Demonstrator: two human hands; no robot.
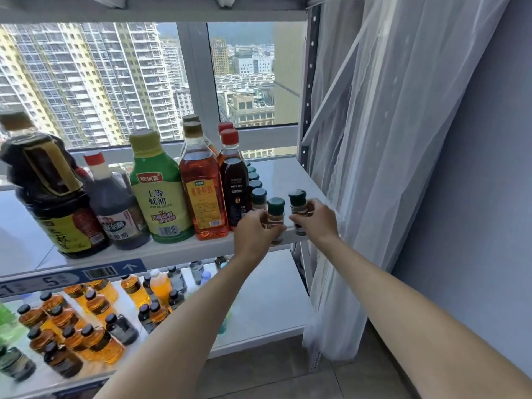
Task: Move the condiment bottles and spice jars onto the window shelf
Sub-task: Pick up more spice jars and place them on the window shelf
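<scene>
Left hand (254,233): grip curled round a green-capped spice jar (276,218), held upright at the front edge of the window shelf (283,180)
Right hand (315,216): grip wrapped round a second jar (298,210), also upright, just right of the first; the two jars stood close but apart
Jar row (257,190): more green-capped jars ran in a line from the held ones back toward the window, along the right side of the bottles
Bottles: on the same shelf, left to right, stood a big dark jug (49,191), a dark vinegar bottle (115,205), a green oyster sauce bottle (159,191), an amber bottle (203,188) and a red-capped dark bottle (233,182), with more behind the last two
Lower shelf (270,298): held many small amber and dark bottles at its left
Curtain (374,168): white, sheer, hung right of the rack
</scene>
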